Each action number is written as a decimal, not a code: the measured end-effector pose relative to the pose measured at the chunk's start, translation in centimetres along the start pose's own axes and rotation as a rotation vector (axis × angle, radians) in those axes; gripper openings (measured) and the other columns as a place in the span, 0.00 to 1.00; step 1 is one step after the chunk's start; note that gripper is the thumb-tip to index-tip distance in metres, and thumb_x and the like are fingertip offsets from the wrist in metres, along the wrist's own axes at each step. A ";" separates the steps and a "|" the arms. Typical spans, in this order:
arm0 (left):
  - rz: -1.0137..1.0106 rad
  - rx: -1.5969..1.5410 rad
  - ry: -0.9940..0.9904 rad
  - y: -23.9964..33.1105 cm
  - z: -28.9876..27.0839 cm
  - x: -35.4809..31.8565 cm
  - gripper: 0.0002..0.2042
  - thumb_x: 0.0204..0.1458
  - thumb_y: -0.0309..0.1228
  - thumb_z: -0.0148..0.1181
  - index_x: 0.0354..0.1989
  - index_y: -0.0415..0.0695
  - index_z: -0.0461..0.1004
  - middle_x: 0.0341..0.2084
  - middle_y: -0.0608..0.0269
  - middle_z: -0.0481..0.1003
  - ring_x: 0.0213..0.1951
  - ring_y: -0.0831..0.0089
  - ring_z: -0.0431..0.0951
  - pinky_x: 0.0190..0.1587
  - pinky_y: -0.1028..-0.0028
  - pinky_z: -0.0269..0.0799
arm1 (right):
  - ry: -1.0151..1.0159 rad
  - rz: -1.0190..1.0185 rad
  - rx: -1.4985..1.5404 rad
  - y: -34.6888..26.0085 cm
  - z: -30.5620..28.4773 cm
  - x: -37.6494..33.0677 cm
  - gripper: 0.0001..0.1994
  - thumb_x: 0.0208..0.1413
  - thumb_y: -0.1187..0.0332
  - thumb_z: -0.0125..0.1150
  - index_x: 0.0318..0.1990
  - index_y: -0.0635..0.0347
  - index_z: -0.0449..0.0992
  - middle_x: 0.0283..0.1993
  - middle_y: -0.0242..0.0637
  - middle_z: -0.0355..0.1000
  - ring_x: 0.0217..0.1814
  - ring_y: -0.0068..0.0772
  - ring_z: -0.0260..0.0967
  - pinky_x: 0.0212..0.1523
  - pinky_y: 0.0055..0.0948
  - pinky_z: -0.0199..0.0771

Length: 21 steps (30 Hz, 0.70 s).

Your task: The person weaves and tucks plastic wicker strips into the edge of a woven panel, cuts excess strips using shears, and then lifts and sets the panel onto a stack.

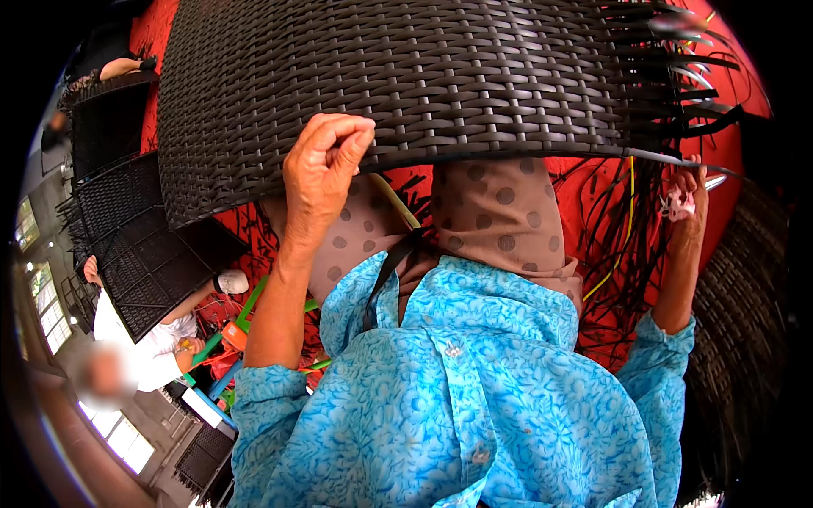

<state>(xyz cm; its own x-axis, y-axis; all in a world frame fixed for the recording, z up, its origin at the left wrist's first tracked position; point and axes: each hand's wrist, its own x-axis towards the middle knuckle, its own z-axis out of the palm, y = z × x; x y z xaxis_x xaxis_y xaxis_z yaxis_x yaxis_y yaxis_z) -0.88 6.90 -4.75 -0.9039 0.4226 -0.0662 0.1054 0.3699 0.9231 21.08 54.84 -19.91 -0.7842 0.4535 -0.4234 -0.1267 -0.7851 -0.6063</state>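
Observation:
A dark brown woven panel (398, 76) of flat plastic strips lies across in front of me, its near edge over my knees. My left hand (326, 165) is at that near edge, left of the middle. Its fingers are curled and the thumb presses against the forefinger; whatever they pinch does not show. At the panel's near right corner is my right hand (688, 199), with a pale pink wrapping (677, 204) on a finger. Its fingers bend up at the bare end of the frame rod (656, 157), where a thin dark strip passes; their grip is partly hidden.
Loose strip ends (677, 89) stick out along the panel's right side. Cut dark strips (614, 254) litter the red floor covering (584, 182). A dark woven piece (737, 330) stands at right. At left, another person (152, 351) sits by dark panels (169, 262) and an orange object (235, 335).

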 end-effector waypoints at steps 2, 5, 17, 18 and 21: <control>0.356 0.482 0.017 0.5 0.3 -0.8 0.06 0.50 0.24 0.60 0.36 0.40 0.76 0.33 0.61 0.72 0.32 0.75 0.74 0.32 0.77 0.70 | -0.054 0.036 0.149 1.8 -0.7 -1.3 0.12 0.61 0.58 0.50 0.41 0.57 0.69 0.17 0.24 0.53 0.16 0.18 0.49 0.16 0.21 0.61; 0.529 0.697 -0.051 0.5 1.6 -2.5 0.14 0.42 0.27 0.65 0.40 0.45 0.77 0.38 0.62 0.71 0.39 0.66 0.70 0.40 0.70 0.69 | -0.032 0.144 0.221 4.9 -0.5 -3.1 0.12 0.62 0.58 0.48 0.39 0.57 0.68 0.16 0.22 0.52 0.16 0.16 0.49 0.18 0.14 0.60; 0.763 0.890 -0.172 0.3 7.1 -1.5 0.21 0.42 0.34 0.62 0.48 0.42 0.73 0.48 0.62 0.70 0.52 0.65 0.68 0.53 0.64 0.61 | 0.233 -0.069 -0.081 10.9 14.2 -7.3 0.19 0.60 0.60 0.50 0.54 0.63 0.65 0.51 0.35 0.68 0.57 0.33 0.64 0.57 0.37 0.68; 0.743 0.863 -0.237 0.2 7.7 -1.3 0.22 0.42 0.33 0.62 0.48 0.41 0.72 0.48 0.62 0.70 0.51 0.65 0.68 0.52 0.64 0.62 | 0.316 -0.002 -0.088 11.0 14.6 -7.6 0.19 0.60 0.60 0.51 0.54 0.62 0.65 0.50 0.35 0.69 0.55 0.32 0.66 0.55 0.35 0.70; 0.728 0.824 -0.323 0.5 8.7 -1.2 0.26 0.45 0.35 0.60 0.53 0.37 0.67 0.54 0.52 0.65 0.59 0.56 0.61 0.62 0.59 0.53 | 0.286 -0.014 -0.182 10.9 15.0 -7.7 0.16 0.59 0.58 0.53 0.49 0.58 0.67 0.44 0.33 0.69 0.40 0.26 0.73 0.32 0.21 0.74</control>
<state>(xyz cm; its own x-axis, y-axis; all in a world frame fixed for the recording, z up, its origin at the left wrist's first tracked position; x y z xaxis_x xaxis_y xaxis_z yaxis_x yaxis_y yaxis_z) 3.87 13.84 -7.49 -0.3811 0.9073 0.1778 0.9071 0.3297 0.2618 16.61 36.48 -13.13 -0.5780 0.5840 -0.5699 -0.0055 -0.7012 -0.7129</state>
